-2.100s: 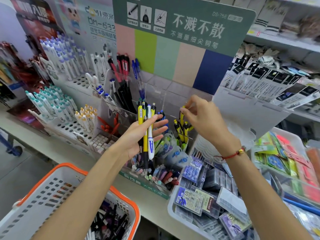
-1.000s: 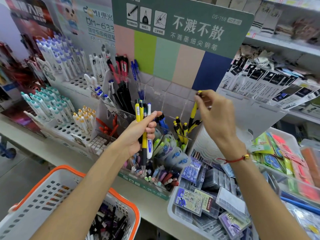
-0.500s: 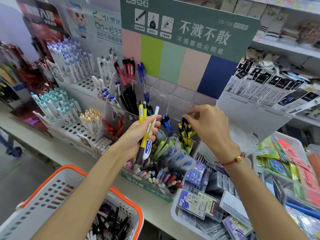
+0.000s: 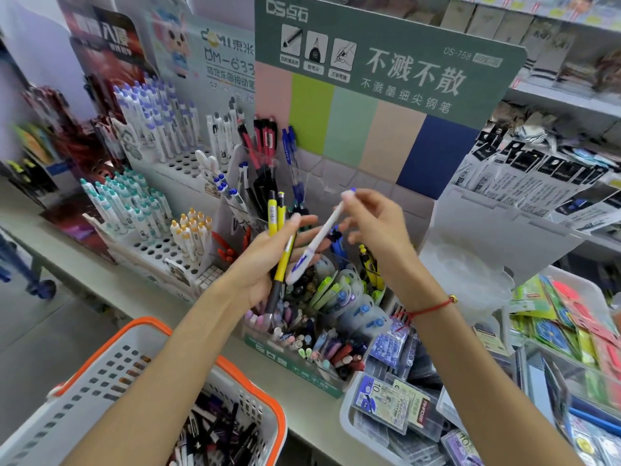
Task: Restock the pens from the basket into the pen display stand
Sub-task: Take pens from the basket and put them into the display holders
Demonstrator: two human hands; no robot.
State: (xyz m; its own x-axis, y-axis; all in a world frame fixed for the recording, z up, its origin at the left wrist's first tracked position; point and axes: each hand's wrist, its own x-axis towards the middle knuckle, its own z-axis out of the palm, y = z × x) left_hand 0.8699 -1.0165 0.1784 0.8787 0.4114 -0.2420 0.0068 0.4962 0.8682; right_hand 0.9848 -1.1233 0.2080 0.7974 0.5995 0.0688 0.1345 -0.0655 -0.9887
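My left hand point(image 4: 268, 260) is raised before the pen display stand point(image 4: 292, 361), closed loosely around two yellow pens point(image 4: 280, 237) that stand upright in my palm. My right hand point(image 4: 376, 230) pinches the top end of a white pen with a blue cap point(image 4: 319, 237). That pen slants down, and its lower end lies against my left fingers. Several more yellow pens point(image 4: 368, 264) stand in a clear slot of the stand behind my right wrist. The white basket with an orange rim point(image 4: 100, 381) sits at bottom left, with several dark pens point(image 4: 215, 432) in it.
White racks of capped pens point(image 4: 141, 210) stand at left. Red, black and blue pens point(image 4: 265, 153) fill clear holders behind my left hand. A tray of boxed refills point(image 4: 396, 408) lies at lower right. Hanging refill packs point(image 4: 537, 183) and coloured packets point(image 4: 571, 324) fill the right.
My right hand left the yellow pens in the stand's slot, came back toward my left hand and took the white pen by its top. My left hand holds fewer pens.
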